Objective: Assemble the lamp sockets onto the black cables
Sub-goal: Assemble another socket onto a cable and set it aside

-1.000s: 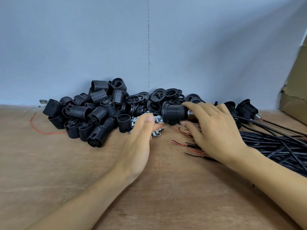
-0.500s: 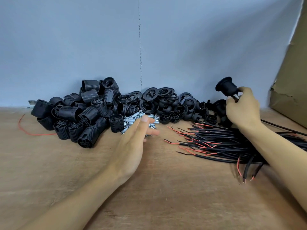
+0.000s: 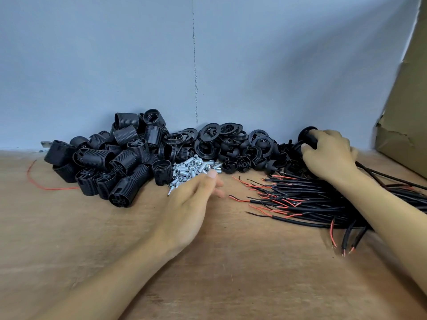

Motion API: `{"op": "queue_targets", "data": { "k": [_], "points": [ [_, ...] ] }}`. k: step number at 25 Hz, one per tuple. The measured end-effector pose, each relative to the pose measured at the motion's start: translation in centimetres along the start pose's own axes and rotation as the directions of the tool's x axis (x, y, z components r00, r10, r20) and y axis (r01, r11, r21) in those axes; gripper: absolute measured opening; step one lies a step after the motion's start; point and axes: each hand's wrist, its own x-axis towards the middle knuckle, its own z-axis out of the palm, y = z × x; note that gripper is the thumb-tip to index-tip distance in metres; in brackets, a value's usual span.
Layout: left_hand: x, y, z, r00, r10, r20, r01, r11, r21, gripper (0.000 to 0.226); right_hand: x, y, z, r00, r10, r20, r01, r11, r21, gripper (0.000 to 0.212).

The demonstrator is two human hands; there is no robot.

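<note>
- To the right of my right hand [image 3: 330, 158] stands a brown cardboard box [image 3: 406, 112] with a torn edge. The frame cuts it off and I cannot see what is in it.
- Everything else lies loose on the brown wooden table [image 3: 231, 262], heaped against the grey-blue wall [image 3: 138, 65].
- My right hand has its fingers curled over a black round plastic socket piece [image 3: 307, 134] and grips it at the far right end of the heap. My fingers cover most of it, so its shape is hard to make out.
- The bundle of black cables with bared red and black wire ends [image 3: 312, 199] lies just under and in front of my right wrist. The ends fan out toward my left hand [image 3: 189, 204], stopping just short of it.
- My left hand rests low over the table, its fingers loosely apart and blurred. I see nothing held in it.
- Its thumb tip touches the near edge of a small pile of silver threaded metal tubes [image 3: 191, 167].
- Left of that hand and beyond it is a heap of black ribbed plastic socket bodies [image 3: 104, 162].
- Between my two hands, toward the wall, lie flat black plastic rings [image 3: 215, 132], and just in front of them small black domed socket caps [image 3: 240, 162].
- Far to the left of my left hand a loose thin red wire [image 3: 41, 183] curls on the table and runs under the socket bodies.
- The cables run out of view on the right, behind my right forearm.
</note>
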Motion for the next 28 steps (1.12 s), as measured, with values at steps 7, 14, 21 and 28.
{"op": "queue_targets", "data": {
  "k": [7, 14, 21, 28],
  "points": [
    [-0.4, 0.0, 0.5, 0.993, 0.109, 0.049, -0.119, 0.952, 0.282, 0.010, -4.5, -5.0, 0.7, 0.929, -0.371, -0.009, 0.370, 0.924, 0.095, 0.026],
    [-0.3, -0.1, 0.9, 0.989, 0.147, 0.031, -0.149, 0.929, 0.337, 0.009, -9.4, -6.9, 4.0, 0.754, -0.630, 0.186, 0.636, 0.771, 0.033, 0.041],
    [1.0, -0.6, -1.2, 0.887, 0.308, -0.343, -0.009, 0.755, 0.656, 0.032, -9.5, -6.4, 4.6, 0.746, -0.617, 0.250, 0.636, 0.772, 0.005, 0.050],
    [1.6, -1.1, -2.8, 0.928, 0.079, -0.363, 0.204, 0.710, 0.674, 0.061, -9.9, -6.3, 4.0, 0.734, -0.647, 0.206, 0.657, 0.754, 0.029, 0.049]
  ]
}}
